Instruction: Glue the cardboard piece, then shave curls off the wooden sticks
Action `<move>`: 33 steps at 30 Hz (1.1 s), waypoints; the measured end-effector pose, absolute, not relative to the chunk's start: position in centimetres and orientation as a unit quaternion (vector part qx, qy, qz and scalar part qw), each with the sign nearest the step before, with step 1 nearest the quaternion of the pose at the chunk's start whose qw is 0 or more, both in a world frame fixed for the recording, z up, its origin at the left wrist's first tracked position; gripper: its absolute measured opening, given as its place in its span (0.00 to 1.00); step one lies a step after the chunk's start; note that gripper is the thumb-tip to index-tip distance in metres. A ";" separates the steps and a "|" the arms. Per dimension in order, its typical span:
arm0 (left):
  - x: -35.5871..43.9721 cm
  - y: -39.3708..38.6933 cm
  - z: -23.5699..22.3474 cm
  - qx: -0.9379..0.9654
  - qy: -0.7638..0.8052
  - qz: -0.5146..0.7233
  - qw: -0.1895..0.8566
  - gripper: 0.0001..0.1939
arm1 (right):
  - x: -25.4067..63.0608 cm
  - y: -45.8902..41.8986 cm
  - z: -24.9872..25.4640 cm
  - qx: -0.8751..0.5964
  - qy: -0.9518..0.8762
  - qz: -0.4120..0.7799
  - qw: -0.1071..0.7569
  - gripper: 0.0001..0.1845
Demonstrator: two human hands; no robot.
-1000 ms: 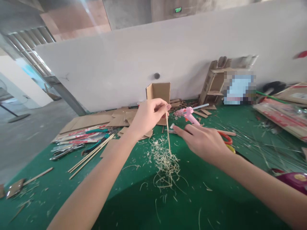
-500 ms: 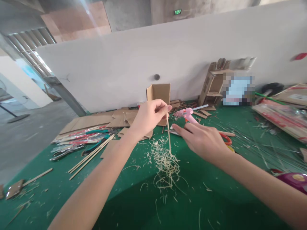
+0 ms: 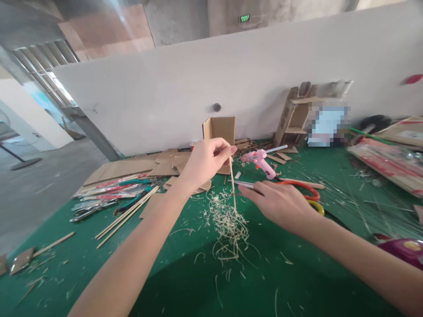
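Note:
A thin wooden stick (image 3: 232, 185) slants down from the pinched fingers of my left hand (image 3: 211, 157). Its lower end meets a pile of curled wood shavings (image 3: 229, 226) on the green table. My right hand (image 3: 280, 200) is closed just right of the stick; a thin dark edge shows near its fingertips, but what it grips is mostly hidden. Scissors (image 3: 302, 187) with orange and yellow handles lie behind and partly under that hand, their blades pointing left. Beyond them rests a pink glue gun (image 3: 262, 164) with a glue stick in its back.
A folded cardboard piece (image 3: 223, 130) stands by the white wall. Left lie loose sticks (image 3: 127, 216), pliers (image 3: 132, 200) and flat cardboard (image 3: 119, 169). A cardboard shelf (image 3: 291, 114) stands back right, near wrapped packs (image 3: 386, 165). A purple object (image 3: 403, 251) sits at the right edge.
My right hand has moved slightly down and toward me, uncovering more of the glue gun's handle and the scissors. My left hand and the stick are nearly unchanged.

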State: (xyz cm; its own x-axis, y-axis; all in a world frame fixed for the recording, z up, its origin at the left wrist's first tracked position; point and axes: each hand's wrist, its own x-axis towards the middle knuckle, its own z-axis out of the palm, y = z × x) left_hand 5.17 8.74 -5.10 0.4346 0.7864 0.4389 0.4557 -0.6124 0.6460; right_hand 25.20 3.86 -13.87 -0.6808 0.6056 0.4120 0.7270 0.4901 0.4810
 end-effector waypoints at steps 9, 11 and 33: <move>5.1 8.5 -4.9 0.814 0.388 0.371 0.221 0.12 | 25.3 3.1 -15.6 -0.380 -0.882 -0.273 0.061 0.23; 5.1 8.5 -4.9 0.813 0.384 0.373 0.228 0.13 | 25.5 2.7 -16.2 -0.373 -0.889 -0.260 0.052 0.23; 5.1 8.3 -4.6 0.793 0.406 0.366 0.269 0.19 | 24.4 4.1 -12.7 -0.428 -0.844 -0.277 0.167 0.19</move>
State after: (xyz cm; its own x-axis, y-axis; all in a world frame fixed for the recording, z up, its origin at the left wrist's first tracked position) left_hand 5.07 8.26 -4.62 0.4020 0.8408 0.3625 0.4473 -0.5258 0.7235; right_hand 24.39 4.10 -12.73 -0.5787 0.6296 0.5184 0.8143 0.4805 0.3255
